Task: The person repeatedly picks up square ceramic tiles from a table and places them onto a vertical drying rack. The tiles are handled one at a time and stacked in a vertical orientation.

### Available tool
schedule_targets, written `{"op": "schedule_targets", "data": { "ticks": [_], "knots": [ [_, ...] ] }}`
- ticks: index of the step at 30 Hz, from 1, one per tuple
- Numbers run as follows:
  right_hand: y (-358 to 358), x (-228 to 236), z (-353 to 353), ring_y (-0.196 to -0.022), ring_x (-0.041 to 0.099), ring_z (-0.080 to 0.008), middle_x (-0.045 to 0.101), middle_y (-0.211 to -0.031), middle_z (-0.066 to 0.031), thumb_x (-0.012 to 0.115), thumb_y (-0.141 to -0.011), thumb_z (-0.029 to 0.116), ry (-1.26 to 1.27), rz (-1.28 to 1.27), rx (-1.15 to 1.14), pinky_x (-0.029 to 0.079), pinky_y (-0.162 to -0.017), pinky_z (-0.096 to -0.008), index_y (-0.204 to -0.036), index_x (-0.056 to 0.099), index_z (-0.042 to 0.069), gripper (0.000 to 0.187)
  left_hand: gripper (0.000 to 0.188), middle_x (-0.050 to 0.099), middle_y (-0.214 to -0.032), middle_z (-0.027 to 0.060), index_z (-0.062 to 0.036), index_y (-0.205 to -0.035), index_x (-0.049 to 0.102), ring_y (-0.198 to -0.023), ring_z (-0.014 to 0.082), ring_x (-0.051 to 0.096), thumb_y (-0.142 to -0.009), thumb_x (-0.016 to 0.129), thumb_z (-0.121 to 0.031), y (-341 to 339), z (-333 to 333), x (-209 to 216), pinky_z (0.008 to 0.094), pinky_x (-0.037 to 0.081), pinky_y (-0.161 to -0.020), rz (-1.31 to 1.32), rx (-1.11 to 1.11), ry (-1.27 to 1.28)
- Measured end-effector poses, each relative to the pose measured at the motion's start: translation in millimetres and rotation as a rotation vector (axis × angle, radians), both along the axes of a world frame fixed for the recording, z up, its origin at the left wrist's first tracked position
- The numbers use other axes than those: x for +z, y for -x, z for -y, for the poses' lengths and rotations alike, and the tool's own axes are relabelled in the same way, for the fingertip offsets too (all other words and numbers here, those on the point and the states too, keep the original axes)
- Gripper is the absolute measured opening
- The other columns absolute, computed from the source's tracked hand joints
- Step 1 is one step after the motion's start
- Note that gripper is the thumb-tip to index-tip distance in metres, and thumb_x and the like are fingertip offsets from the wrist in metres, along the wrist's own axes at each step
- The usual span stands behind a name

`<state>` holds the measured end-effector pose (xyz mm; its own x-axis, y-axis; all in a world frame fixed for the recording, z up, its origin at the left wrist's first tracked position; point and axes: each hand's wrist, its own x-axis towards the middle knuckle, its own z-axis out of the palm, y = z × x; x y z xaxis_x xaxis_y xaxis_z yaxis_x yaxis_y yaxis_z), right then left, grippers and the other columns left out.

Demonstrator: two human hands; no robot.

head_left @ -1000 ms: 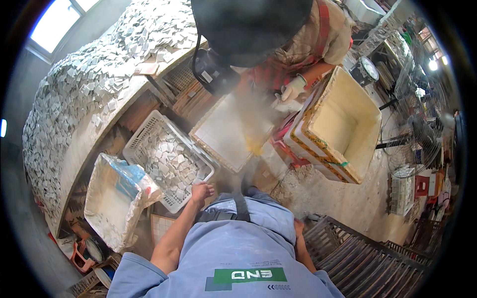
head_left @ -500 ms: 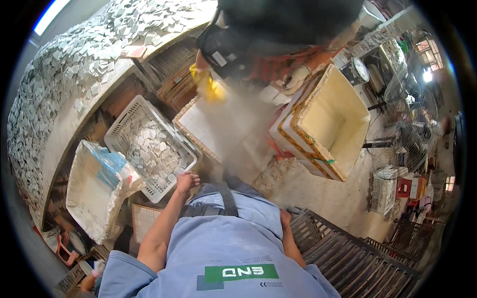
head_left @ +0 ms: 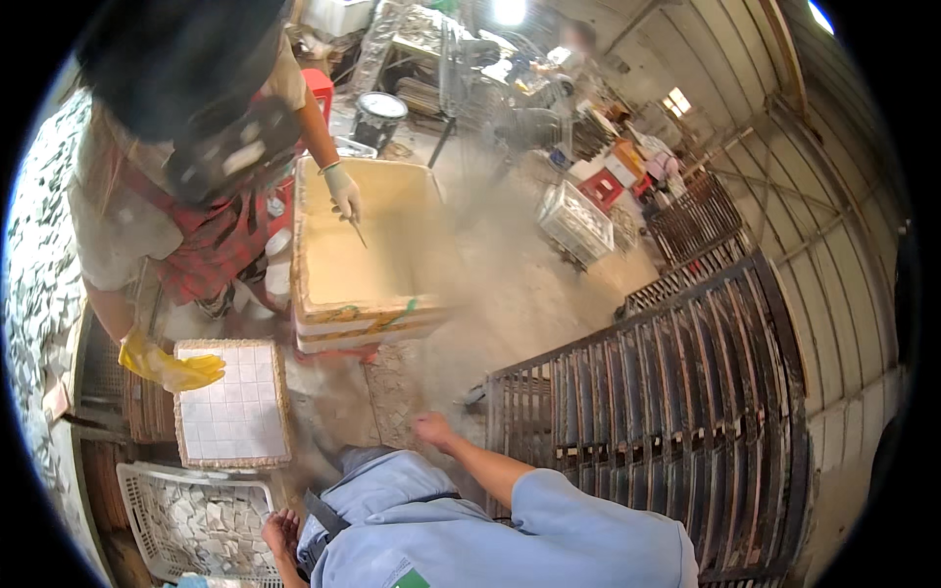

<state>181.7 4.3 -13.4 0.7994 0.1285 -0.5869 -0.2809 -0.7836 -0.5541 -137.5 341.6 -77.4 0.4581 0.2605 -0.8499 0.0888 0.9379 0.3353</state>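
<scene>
My left hand (head_left: 281, 532) hangs loosely by my side, fingers slightly bent and holding nothing. It is beside a white plastic basket (head_left: 132, 495) of small pale tiles. In front of me my right hand (head_left: 432, 429) is in the air over the dusty floor, fingers curled in with nothing visible in them. Beyond the basket lies a square board (head_left: 235, 407) with white tiles in a grid and a rough tan edge. A co-worker's yellow-gloved hand (head_left: 174, 367) rests at that board; their other, pale-gloved hand (head_left: 341, 191) holds a thin tool over a foam box (head_left: 368, 318).
A large dark slatted rack (head_left: 667, 412) stands on my right. Farther off are a white crate (head_left: 576, 223), a floor fan (head_left: 524, 127) and a bucket (head_left: 379, 120). Heaped tiles (head_left: 39, 255) line the far left. Dust hazes the middle.
The view has swung right, so the board, basket and foam box sit farther left. My right hand has come forward from my side. The co-worker's pale-gloved hand is now over the foam box.
</scene>
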Motion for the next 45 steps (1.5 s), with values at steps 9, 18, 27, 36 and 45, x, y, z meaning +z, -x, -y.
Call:
{"op": "schedule_targets", "data": {
  "ticks": [9,18,27,36,45],
  "knots": [
    [-5,-2,-54,-0.077,0.061,-0.0311,0.063,-0.083,-0.0207,0.048,-0.075,0.018,0.044,0.054,0.148,0.047,-0.069,-0.0404,-0.084,0.064,0.001,0.025,0.043,0.05,-0.113,0.0203,-0.0022,-0.127,0.033,-0.096,0.0374,0.054,-0.087,0.04,-0.017,-32,-8,-3,0.0474,0.047,-0.083,-0.101,0.114,0.005],
    [-1,48,-194,-0.103,0.054,-0.0367,0.057,-0.11,-0.0239,0.051,-0.081,0.021,-0.056,0.064,0.68,0.042,-0.089,-0.0387,-0.115,0.052,-0.001,0.041,0.046,0.059,-0.101,0.0204,0.0078,-0.124,0.038,-0.079,0.0217,0.062,-0.081,0.053,-0.002,-67,-7,49,0.0309,0.053,-0.067,-0.196,0.183,-0.1],
    [-66,-74,-336,-0.118,0.041,-0.0391,0.046,-0.123,-0.0278,0.052,-0.078,0.011,-0.162,0.478,0.757,0.03,-0.101,-0.0397,-0.121,0.043,-0.009,0.049,0.063,0.052,-0.112,0.0076,0.0044,-0.134,0.026,-0.089,0.0118,0.052,-0.079,0.054,-0.004,-92,21,-8,0.0231,0.044,-0.071,-0.284,0.319,-0.068],
    [-139,-127,-413,-0.117,0.043,-0.0376,0.047,-0.124,-0.0257,0.051,-0.082,0.026,0.051,0.353,0.738,0.032,-0.099,-0.0382,-0.127,0.04,-0.005,0.055,0.042,0.051,-0.094,0.0047,0.0026,-0.115,0.041,-0.082,0.0124,0.045,-0.075,0.053,-0.002,-170,1,-55,0.025,0.039,-0.072,-0.322,0.361,-0.137],
    [-131,-132,-396,-0.116,0.046,-0.0353,0.049,-0.123,-0.0237,0.052,-0.083,0.026,-0.011,0.45,0.739,0.034,-0.098,-0.0371,-0.125,0.044,-0.002,0.052,0.066,0.039,-0.131,0.0263,0.0094,-0.134,0.02,-0.123,0.0309,0.039,-0.077,0.048,-0.011,-200,4,-78,0.0325,0.031,-0.101,-0.648,0.177,-0.088]
  ]
}}
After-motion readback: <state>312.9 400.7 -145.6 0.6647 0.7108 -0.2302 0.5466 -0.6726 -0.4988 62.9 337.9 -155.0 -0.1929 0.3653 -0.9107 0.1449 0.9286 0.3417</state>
